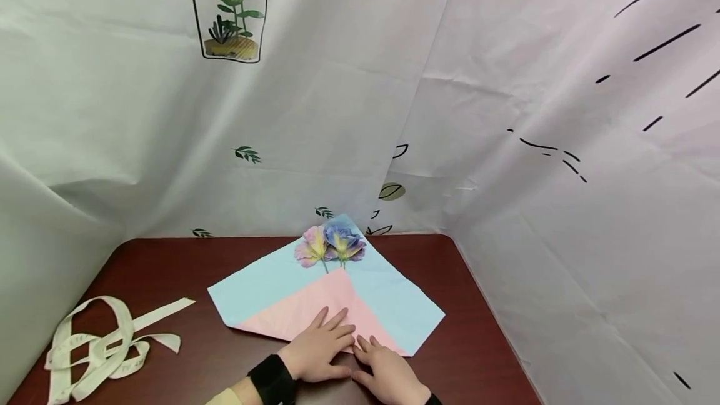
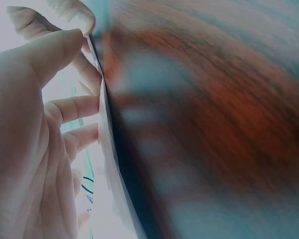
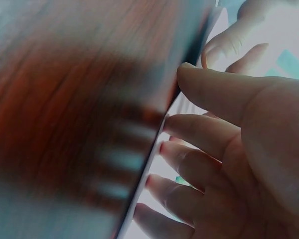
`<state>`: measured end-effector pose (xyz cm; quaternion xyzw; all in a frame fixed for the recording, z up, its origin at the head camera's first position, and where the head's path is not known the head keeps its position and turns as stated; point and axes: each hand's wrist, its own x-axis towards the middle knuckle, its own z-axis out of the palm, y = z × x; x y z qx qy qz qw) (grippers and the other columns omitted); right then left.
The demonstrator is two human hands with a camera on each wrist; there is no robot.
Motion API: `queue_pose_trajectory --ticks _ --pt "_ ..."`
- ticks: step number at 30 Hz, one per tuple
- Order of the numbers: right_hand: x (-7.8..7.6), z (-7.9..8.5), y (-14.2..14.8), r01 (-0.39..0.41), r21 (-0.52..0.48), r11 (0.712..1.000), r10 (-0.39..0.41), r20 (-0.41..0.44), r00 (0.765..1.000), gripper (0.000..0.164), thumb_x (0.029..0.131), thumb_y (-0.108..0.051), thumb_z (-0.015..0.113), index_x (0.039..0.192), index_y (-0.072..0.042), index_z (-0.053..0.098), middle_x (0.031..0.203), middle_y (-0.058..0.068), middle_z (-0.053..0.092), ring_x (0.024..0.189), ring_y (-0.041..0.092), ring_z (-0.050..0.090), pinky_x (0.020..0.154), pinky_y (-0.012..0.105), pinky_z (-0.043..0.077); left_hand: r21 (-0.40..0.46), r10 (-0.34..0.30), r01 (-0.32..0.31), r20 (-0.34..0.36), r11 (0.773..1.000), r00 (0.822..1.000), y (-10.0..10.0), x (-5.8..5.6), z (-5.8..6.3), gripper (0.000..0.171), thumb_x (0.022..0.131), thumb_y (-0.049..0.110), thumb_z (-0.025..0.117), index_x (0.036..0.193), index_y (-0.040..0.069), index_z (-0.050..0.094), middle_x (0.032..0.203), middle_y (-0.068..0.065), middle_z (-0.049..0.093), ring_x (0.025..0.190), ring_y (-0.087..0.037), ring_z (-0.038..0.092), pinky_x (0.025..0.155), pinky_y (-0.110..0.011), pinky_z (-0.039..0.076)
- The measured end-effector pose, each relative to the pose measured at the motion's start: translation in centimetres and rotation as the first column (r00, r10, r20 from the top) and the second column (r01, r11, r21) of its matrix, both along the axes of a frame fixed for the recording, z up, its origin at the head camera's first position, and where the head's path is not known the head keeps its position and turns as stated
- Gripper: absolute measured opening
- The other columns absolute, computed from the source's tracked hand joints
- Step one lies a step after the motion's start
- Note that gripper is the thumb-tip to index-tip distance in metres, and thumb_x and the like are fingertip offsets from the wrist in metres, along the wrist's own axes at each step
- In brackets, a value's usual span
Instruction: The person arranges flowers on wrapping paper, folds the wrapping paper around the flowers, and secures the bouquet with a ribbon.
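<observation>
A sheet of wrapping paper, light blue inside (image 1: 270, 292), lies on the table with its near corner folded up as a pink flap (image 1: 323, 299). Two artificial flowers, one pink and yellow (image 1: 311, 247) and one blue and purple (image 1: 344, 241), stick out above the flap's tip; their lower stems are hidden under it. My left hand (image 1: 319, 349) rests on the flap near the folded edge, fingers spread. Beside it my right hand (image 1: 390, 374) touches the same edge with its fingertips. In both wrist views, fingertips meet the thin paper edge and the thumbs are close together.
A loosely tangled cream ribbon (image 1: 107, 355) lies at the left of the dark red-brown table (image 1: 185, 261). White printed cloth (image 1: 315, 111) hangs behind the table and along its sides.
</observation>
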<state>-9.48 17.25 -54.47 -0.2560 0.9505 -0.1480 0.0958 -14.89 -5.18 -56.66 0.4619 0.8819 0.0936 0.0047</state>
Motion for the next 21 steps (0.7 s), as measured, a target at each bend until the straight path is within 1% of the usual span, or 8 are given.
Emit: queue_pose_trajectory --ticks 4,6,9,11,13,15,17,21 --pt "0.0 -0.1 0.0 -0.014 -0.015 1.000 0.014 0.004 1.000 0.053 0.098 -0.044 0.064 0.143 -0.015 0.059 0.147 0.010 0.055 0.135 0.037 0.051 0.098 0.050 0.051 -0.002 0.004 -0.004 0.015 1.000 1.000 -0.5 0.2 0.2 0.064 0.100 0.067 0.043 0.143 0.022 0.057 0.156 0.002 0.046 0.153 -0.029 0.023 0.116 -0.062 0.023" --pt "0.0 0.1 0.1 -0.016 -0.021 1.000 0.017 0.014 1.000 0.052 0.098 -0.042 0.065 0.142 -0.016 0.060 0.147 0.010 0.055 0.135 0.036 0.052 0.098 0.050 0.051 -0.010 0.000 0.000 0.035 1.000 0.999 -0.9 0.2 0.2 0.061 0.099 0.065 0.046 0.145 0.025 0.055 0.159 0.002 0.041 0.153 -0.029 0.024 0.115 -0.063 0.023" --pt "0.0 0.3 0.2 -0.008 -0.033 0.999 0.010 0.042 0.999 0.051 0.098 -0.041 0.065 0.142 -0.016 0.061 0.148 0.010 0.054 0.136 0.036 0.051 0.099 0.051 0.050 -0.035 -0.007 0.011 0.111 0.999 0.994 -1.6 0.2 0.2 0.061 0.099 0.060 0.053 0.152 0.031 0.047 0.165 0.002 0.031 0.154 -0.031 0.021 0.115 -0.065 0.022" --pt "0.0 0.4 0.3 -0.004 -0.041 0.999 0.006 0.056 0.998 0.050 0.098 -0.041 0.065 0.142 -0.016 0.061 0.149 0.009 0.053 0.136 0.036 0.050 0.100 0.051 0.049 -0.040 -0.013 0.021 0.184 0.999 0.983 -2.1 0.2 0.2 0.064 0.099 0.058 0.054 0.156 0.033 0.039 0.168 0.001 0.023 0.154 -0.032 0.017 0.115 -0.067 0.020" --pt "0.0 0.4 0.5 -0.003 -0.052 0.999 0.006 0.065 0.998 0.050 0.098 -0.041 0.065 0.141 -0.015 0.061 0.149 0.010 0.053 0.137 0.037 0.050 0.101 0.052 0.049 -0.033 -0.028 0.037 0.230 0.999 0.973 -2.5 0.3 0.2 0.067 0.100 0.058 0.051 0.159 0.032 0.033 0.169 -0.001 0.018 0.154 -0.035 0.014 0.114 -0.069 0.018" --pt "-0.1 0.4 0.6 -0.005 -0.061 0.998 0.009 0.074 0.997 0.050 0.099 -0.040 0.064 0.142 -0.015 0.061 0.150 0.010 0.052 0.137 0.037 0.049 0.101 0.053 0.048 -0.023 -0.038 0.046 0.262 0.999 0.964 -2.8 0.3 0.2 0.069 0.101 0.059 0.049 0.161 0.031 0.028 0.170 -0.002 0.014 0.155 -0.037 0.011 0.114 -0.070 0.016" --pt "-0.1 0.2 0.8 -0.010 -0.067 0.998 0.015 0.078 0.997 0.050 0.099 -0.040 0.064 0.143 -0.016 0.060 0.151 0.009 0.051 0.138 0.037 0.048 0.102 0.053 0.048 -0.012 -0.049 0.054 0.275 0.998 0.960 -3.0 0.2 0.1 0.072 0.101 0.060 0.046 0.162 0.028 0.026 0.170 -0.004 0.012 0.155 -0.038 0.009 0.114 -0.071 0.014" --pt "-0.2 0.0 1.0 -0.019 -0.067 0.998 0.025 0.080 0.997 0.050 0.100 -0.040 0.063 0.144 -0.018 0.058 0.153 0.007 0.050 0.140 0.034 0.047 0.103 0.052 0.047 0.006 -0.050 0.050 0.316 0.999 0.948 -3.6 0.0 0.0 0.075 0.101 0.061 0.046 0.163 0.024 0.024 0.171 -0.006 0.009 0.155 -0.039 0.005 0.115 -0.070 0.011"
